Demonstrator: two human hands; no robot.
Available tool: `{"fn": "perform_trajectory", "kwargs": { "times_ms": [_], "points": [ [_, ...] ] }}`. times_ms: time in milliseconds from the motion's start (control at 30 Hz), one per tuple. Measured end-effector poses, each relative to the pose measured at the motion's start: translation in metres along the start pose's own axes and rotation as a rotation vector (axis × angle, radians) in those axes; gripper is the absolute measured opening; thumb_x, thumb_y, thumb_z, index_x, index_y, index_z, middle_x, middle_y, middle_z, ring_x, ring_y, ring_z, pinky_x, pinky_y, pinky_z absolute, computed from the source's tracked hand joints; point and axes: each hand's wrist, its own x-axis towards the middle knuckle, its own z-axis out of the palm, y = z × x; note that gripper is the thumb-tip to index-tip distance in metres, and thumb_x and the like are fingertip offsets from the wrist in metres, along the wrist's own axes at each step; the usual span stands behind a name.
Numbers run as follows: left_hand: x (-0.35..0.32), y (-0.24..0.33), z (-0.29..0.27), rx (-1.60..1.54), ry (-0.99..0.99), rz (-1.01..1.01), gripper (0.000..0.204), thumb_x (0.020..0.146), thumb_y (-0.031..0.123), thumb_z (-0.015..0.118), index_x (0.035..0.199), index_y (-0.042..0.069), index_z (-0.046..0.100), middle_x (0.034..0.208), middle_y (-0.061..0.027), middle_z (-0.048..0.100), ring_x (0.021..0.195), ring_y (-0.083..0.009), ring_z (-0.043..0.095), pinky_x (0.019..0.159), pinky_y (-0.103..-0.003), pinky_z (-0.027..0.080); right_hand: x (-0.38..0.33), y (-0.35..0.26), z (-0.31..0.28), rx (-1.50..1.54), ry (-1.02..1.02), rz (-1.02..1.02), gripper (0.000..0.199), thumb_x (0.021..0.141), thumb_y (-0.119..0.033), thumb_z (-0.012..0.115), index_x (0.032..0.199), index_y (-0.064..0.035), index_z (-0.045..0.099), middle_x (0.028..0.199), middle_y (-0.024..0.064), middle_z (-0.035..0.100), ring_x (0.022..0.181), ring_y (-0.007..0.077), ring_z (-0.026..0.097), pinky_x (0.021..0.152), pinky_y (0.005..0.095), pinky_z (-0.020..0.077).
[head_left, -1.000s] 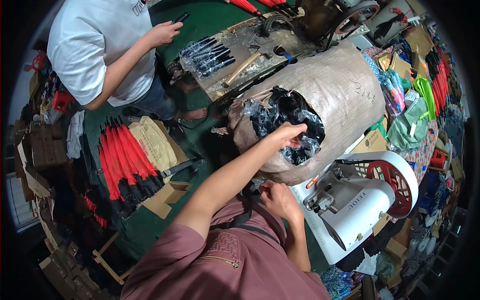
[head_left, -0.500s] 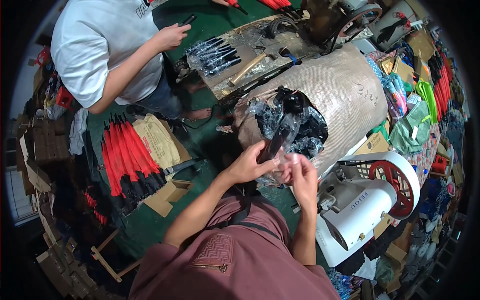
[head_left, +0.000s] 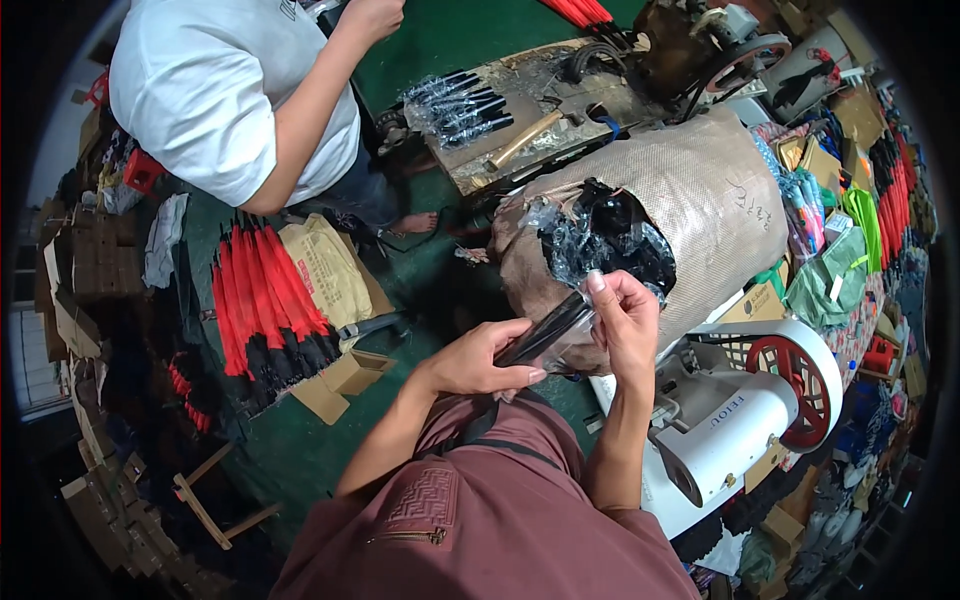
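A slim, dark folded umbrella (head_left: 545,333) in a clear plastic sleeve lies slantwise between my hands, its far end up and to the right. My left hand (head_left: 482,358) is closed around its near part, thumb along the underside. With thumb and fingers, my right hand (head_left: 625,315) pinches the clear sleeve (head_left: 578,330) close to the far end. Just beyond them is a big woven sack (head_left: 715,190), lying on its side. Its torn mouth shows black, plastic-wrapped goods (head_left: 615,235), which I cannot make out singly.
A white sewing machine (head_left: 725,425) with a red wheel stands at right. On the wooden bench (head_left: 470,175) lie a hammer (head_left: 525,140) and wrapped black umbrellas (head_left: 460,108). Red-and-black umbrellas (head_left: 265,295) lie at left by an open carton (head_left: 350,375). A co-worker (head_left: 210,100) stands far left.
My right hand has risen to the far end of the sleeve. The umbrella now lies lower, slanting right. The co-worker's hand has moved farther away, and the view has shifted slightly.
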Motion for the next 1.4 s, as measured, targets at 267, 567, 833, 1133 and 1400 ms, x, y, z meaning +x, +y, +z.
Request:
{"fn": "perform_trajectory", "kwargs": {
  "times_ms": [267,567,833,1133,1400],
  "points": [
    [-0.006,0.014,0.014,0.062,0.248,0.026,0.026,0.097,0.02,0.073,0.112,0.001,0.062,0.079,0.0012,0.063,0.068,-0.0063,0.061,0.06,-0.023,0.049,0.005,0.004,0.03,0.505,0.174,-0.195,0.033,0.107,-0.026,0.063,0.13,-0.0036,0.057,0.101,0.0082,0.067,0.079,0.0128,0.066,0.068,0.0303,0.0589],
    [-0.015,0.016,0.009,-0.344,-0.018,0.0,0.037,0.11,0.03,0.055,0.128,-0.003,0.058,0.096,-0.0086,0.07,0.08,-0.0143,0.07,0.072,-0.028,0.058,0.004,-0.012,0.059,0.618,-0.01,-0.105,0.052,0.107,-0.017,0.059,0.152,-0.0037,0.036,0.127,0.016,0.061,0.095,0.0236,0.068,0.088,0.0441,0.0607],
    [-0.021,0.024,0.005,-0.491,0.178,0.185,0.038,0.109,0.025,0.057,0.134,-0.004,0.054,0.111,-0.0125,0.069,0.088,-0.0192,0.072,0.076,-0.032,0.061,-0.003,-0.019,0.078,0.406,-0.122,-0.119,0.038,0.106,-0.013,0.06,0.14,-0.0033,0.047,0.118,0.0135,0.067,0.086,0.0157,0.064,0.076,0.0318,0.0563],
    [-0.019,0.035,0.011,-0.5,0.477,0.379,0.029,0.104,0.011,0.064,0.128,-0.003,0.055,0.113,-0.0099,0.068,0.092,-0.0171,0.071,0.079,-0.033,0.061,-0.009,-0.041,0.097,0.227,-0.221,-0.011,0.031,0.106,-0.011,0.06,0.134,-0.0003,0.052,0.116,0.0095,0.067,0.086,0.0098,0.062,0.069,0.0221,0.0512],
    [-0.017,0.036,-0.022,0.838,0.968,0.767,0.042,0.075,-0.006,0.08,0.114,-0.001,0.065,0.106,-0.0142,0.065,0.094,-0.0293,0.07,0.076,-0.036,0.06,0.015,-0.024,0.109,0.134,-0.096,0.027,0.025,0.105,-0.014,0.065,0.126,0.0006,0.062,0.096,-0.0029,0.064,0.081,0.0034,0.054,0.07,0.0213,0.046]
  ]
}}
